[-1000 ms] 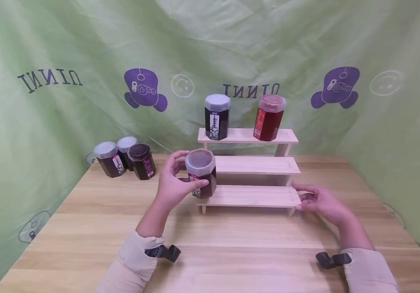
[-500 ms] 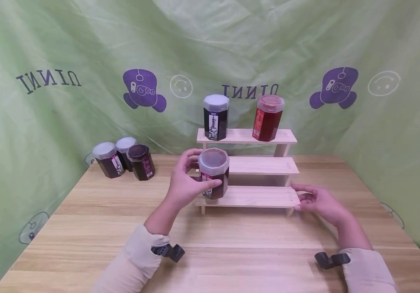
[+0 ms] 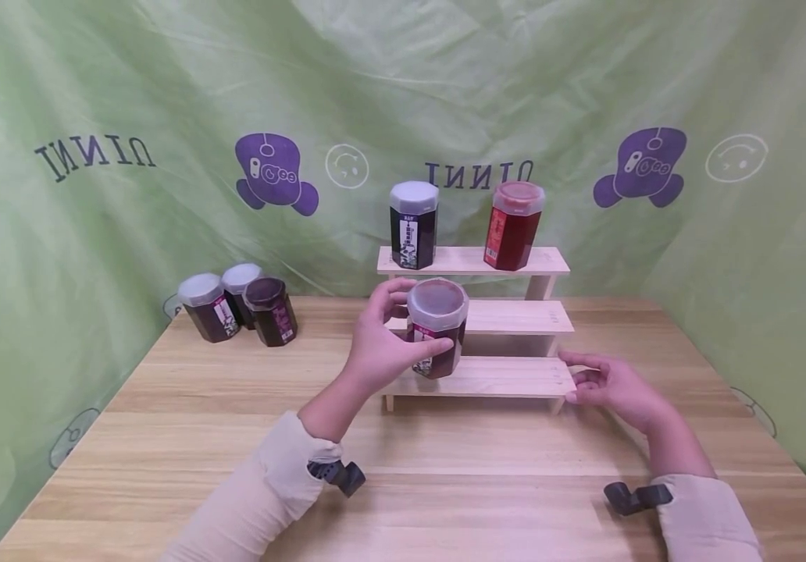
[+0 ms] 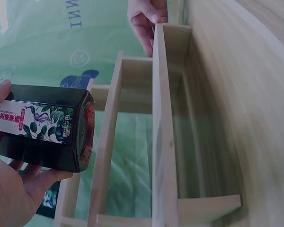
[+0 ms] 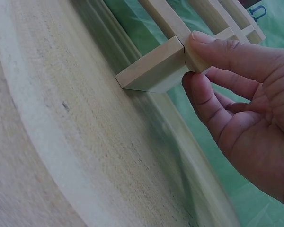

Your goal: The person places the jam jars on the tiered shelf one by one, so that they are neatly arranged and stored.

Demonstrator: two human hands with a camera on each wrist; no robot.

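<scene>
Head view, hands (image 3: 383,351) (image 3: 617,390) apart, left gripping jar (image 3: 441,318), right pinching shelf (image 3: 515,316)

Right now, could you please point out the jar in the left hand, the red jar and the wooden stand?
Held jar (image 4: 42,124): left wrist view, on its label.
Red jar (image 3: 515,228): head view, on the middle of its body.
Wooden stand (image 3: 511,377): head view, on the bare lowest shelf.

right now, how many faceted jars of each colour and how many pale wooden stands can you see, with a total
Dark faceted jars: 5
Red faceted jar: 1
Pale wooden three-tier stand: 1
Total: 7
</scene>
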